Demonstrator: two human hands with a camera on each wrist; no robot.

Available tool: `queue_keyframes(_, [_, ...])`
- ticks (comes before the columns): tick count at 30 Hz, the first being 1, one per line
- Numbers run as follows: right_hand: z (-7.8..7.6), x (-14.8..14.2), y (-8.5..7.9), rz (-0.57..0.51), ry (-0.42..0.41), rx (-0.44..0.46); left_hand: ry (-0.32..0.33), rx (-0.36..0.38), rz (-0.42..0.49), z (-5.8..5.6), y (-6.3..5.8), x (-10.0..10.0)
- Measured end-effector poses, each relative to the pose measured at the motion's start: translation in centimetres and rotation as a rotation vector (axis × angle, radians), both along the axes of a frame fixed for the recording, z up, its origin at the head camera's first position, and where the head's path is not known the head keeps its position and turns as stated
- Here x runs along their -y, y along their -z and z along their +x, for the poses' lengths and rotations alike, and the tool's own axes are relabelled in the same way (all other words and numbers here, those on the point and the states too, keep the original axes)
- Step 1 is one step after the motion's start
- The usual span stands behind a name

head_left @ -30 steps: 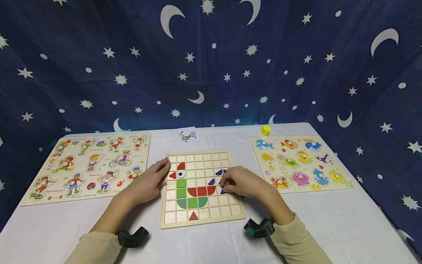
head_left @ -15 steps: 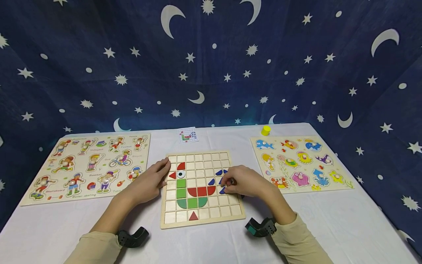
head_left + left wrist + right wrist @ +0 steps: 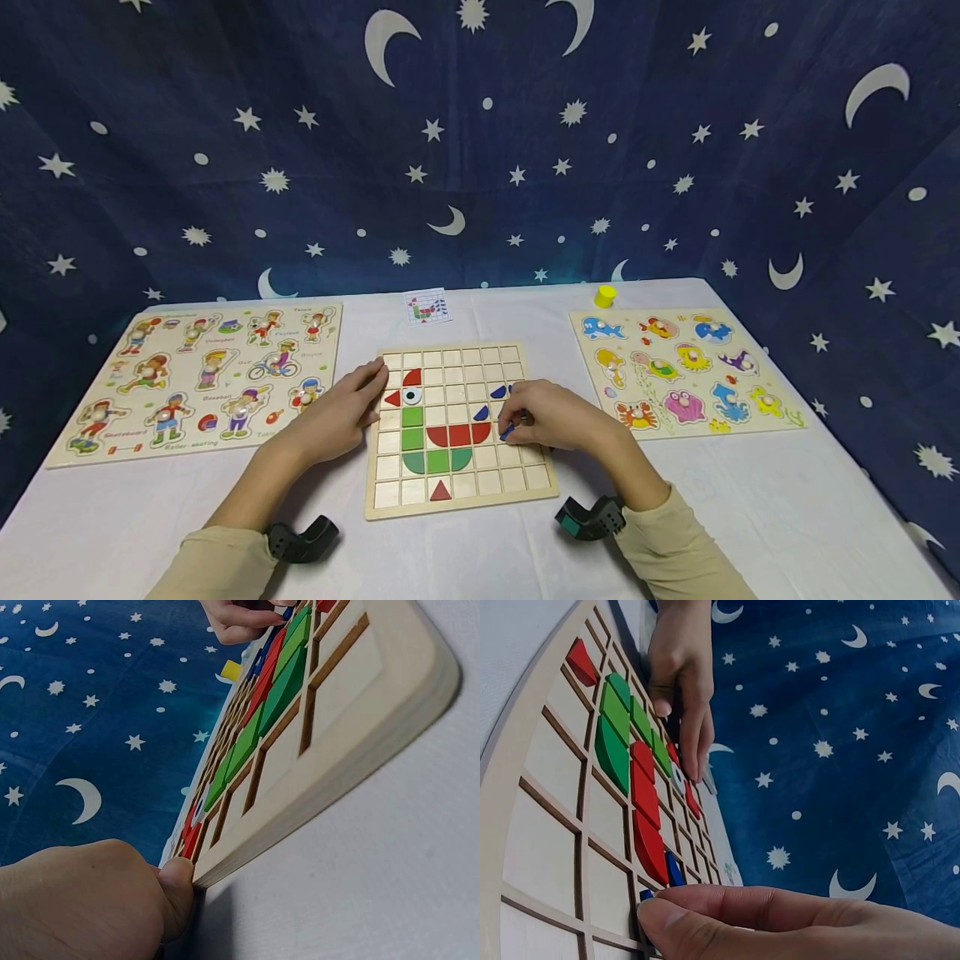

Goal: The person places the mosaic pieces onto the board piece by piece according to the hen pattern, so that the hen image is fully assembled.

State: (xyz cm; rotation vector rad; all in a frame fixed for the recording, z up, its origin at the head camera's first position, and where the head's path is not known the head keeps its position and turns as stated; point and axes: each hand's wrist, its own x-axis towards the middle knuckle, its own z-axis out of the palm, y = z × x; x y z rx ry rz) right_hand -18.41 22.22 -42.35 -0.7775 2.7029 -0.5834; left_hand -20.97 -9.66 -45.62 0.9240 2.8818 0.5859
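Observation:
A square wooden grid board lies on the table, with red, green and blue pieces set in its cells. At its left edge my left hand rests, thumb and fingertips touching the rim near the far corner. My right hand is over the board's right side. Between thumb and forefinger it pinches a small blue piece, tilted on edge over a cell. Other blue half-round pieces sit just left of these fingers; more are partly hidden behind them. A row of red pieces lies farther left.
A pattern card lies beyond the board. To the left is a puzzle board of sports figures, to the right one of sea animals. A yellow cylinder stands at the back right. Behind hangs a starry blue cloth.
The blue piece at my right fingertips lay flatter half a second ago and now stands more on edge. The right hand has shifted slightly left; the left hand stays put.

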Motion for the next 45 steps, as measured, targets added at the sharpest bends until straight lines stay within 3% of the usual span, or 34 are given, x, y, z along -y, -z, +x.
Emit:
queue_keyframes(7, [-0.3,-0.9,-0.6,-0.017,-0.003,0.017,-0.003,0.011,-0.006,0.0,0.0,0.0])
queue_keyframes(11, [-0.6,-2.9,-1.6,0.006,0.117,0.078,-0.005,0.016,-0.007,0.0,0.0,0.0])
queue_keyframes(16, [-0.5,-5.6,-2.8,0.145,0.296,0.208,-0.007,0.022,-0.004,0.0,0.0,-0.1])
queue_keyframes(23, [-0.2,-6.5,-3.1,0.287,0.34,0.268,-0.013,0.031,-0.004,0.0,0.1,0.0])
queue_keyframes(30, [-0.5,-6.0,-2.3,0.304,0.35,0.235,-0.005,0.012,-0.005,0.0,0.1,0.0])
queue_keyframes(38, [-1.2,-5.3,-1.0,0.261,0.329,0.045,0.0,0.015,-0.001,-0.1,0.1,0.0])
queue_keyframes(45, [-1.4,-4.8,-0.7,0.273,0.338,-0.004,0.001,0.013,-0.001,-0.1,0.1,0.0])
